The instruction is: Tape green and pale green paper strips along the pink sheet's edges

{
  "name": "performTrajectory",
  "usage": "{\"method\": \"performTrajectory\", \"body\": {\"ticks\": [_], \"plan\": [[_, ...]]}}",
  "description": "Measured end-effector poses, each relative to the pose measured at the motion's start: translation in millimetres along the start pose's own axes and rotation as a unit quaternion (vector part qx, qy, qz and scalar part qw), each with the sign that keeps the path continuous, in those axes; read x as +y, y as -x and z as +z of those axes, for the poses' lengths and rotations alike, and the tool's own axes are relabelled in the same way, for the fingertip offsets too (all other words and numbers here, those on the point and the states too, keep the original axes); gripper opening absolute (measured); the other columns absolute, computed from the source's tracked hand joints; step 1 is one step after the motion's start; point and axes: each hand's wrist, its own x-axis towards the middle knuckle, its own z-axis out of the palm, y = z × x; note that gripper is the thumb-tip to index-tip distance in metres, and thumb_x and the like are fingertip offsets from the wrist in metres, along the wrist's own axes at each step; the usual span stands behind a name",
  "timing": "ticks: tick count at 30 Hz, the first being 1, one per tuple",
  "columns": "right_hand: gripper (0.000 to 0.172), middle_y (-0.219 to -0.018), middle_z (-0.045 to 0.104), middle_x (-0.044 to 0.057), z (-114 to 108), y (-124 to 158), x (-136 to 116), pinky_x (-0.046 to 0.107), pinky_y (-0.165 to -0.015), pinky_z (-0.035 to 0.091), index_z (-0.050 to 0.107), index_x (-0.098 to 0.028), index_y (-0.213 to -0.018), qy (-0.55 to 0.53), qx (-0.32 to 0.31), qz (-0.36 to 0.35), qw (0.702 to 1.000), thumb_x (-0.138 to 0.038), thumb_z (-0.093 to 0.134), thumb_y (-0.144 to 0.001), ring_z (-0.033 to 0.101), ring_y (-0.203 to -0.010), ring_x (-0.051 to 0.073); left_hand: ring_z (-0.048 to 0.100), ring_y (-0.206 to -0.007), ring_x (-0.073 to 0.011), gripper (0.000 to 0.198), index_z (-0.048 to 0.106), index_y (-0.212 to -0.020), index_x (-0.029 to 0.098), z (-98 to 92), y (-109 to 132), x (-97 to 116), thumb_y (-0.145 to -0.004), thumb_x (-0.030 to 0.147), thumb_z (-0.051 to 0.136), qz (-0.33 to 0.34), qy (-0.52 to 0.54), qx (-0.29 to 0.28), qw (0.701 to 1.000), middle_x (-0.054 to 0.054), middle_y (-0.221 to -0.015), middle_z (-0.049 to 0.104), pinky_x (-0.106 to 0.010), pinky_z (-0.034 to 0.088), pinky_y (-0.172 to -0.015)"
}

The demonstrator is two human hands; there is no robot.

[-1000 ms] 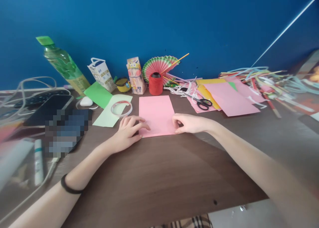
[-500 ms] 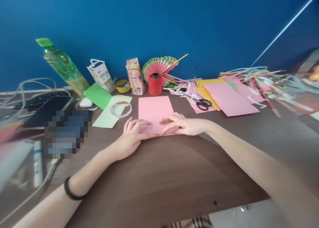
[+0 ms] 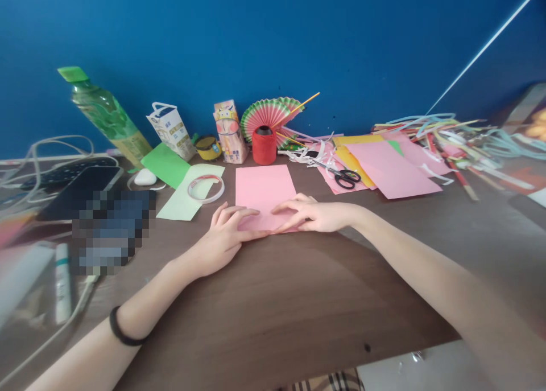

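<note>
A sheet of pink paper [image 3: 265, 185] lies on the table in front of me, its near edge running under both hands. My left hand [image 3: 226, 231] presses on the near left corner, fingers spread and the thumb stretched along the edge. From the other side my right hand [image 3: 313, 213] rests on the near right part, its fingers apart and one reaching to the edge beside the left thumb. The fingertips of the two hands almost meet there. Whether the near edge is folded, I cannot tell.
Left of the paper, a roll of tape [image 3: 206, 189] lies on pale green paper [image 3: 179, 203]. Black-handled scissors [image 3: 347, 178] and more pink sheets [image 3: 396, 169] are on the right. Behind stand a red spool [image 3: 264, 146], a paper fan [image 3: 267, 115], cartons and a green bottle [image 3: 102, 112].
My right hand's outstretched finger has slid slightly left along the paper's near edge. The left hand stays nearly in place, and the whole view shifts a little.
</note>
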Motion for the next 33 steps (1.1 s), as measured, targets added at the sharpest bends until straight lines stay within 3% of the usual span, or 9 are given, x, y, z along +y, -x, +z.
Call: {"method": "performTrajectory", "body": {"ticks": [11, 21, 27, 33], "plan": [[0.049, -0.143, 0.028, -0.010, 1, 2, 0, 0.055, -0.105, 0.014, 0.051, -0.044, -0.120, 0.010, -0.008, -0.006, 1.000, -0.013, 0.038, -0.085, 0.020, -0.128, 0.026, 0.024, -0.125, -0.0266, 0.068, 0.045, -0.123, 0.049, -2.0, 0, -1, -0.078, -0.001, 0.033, 0.004, 0.003, -0.012, 1.000, 0.005, -0.142, 0.026, -0.059, 0.013, -0.104], [0.043, -0.144, 0.029, -0.008, 0, 2, -2, 0.057, -0.104, 0.014, 0.056, -0.041, -0.116, 0.005, -0.008, -0.002, 1.000, -0.016, 0.039, -0.086, 0.021, -0.127, 0.027, 0.025, -0.125, -0.0253, 0.062, 0.051, -0.119, 0.045, -2.6, -1, -1, -0.079, 0.000, 0.034, -0.004, 0.040, -0.011, 0.999, 0.003, -0.138, 0.033, -0.057, 0.014, -0.105], [0.030, -0.142, 0.033, -0.011, 0, 1, 11, 0.051, -0.107, 0.015, 0.063, -0.040, -0.107, -0.044, 0.002, -0.018, 0.999, -0.029, 0.046, -0.085, 0.024, -0.125, 0.026, 0.027, -0.123, -0.0257, 0.052, 0.061, -0.108, 0.042, -4.5, -3, -2, -0.082, 0.005, 0.036, -0.025, 0.081, -0.007, 0.996, 0.003, -0.134, 0.040, -0.054, 0.020, -0.103], [0.022, -0.138, 0.041, -0.008, 2, 0, 19, 0.046, -0.106, 0.020, 0.071, -0.031, -0.091, -0.095, 0.034, -0.026, 0.995, -0.023, 0.055, -0.079, 0.031, -0.124, 0.023, 0.031, -0.121, -0.0232, 0.053, 0.066, -0.102, 0.037, -6.8, -4, -4, -0.076, 0.001, 0.037, -0.035, 0.111, 0.000, 0.993, 0.003, -0.132, 0.042, -0.049, 0.023, -0.105]]}}
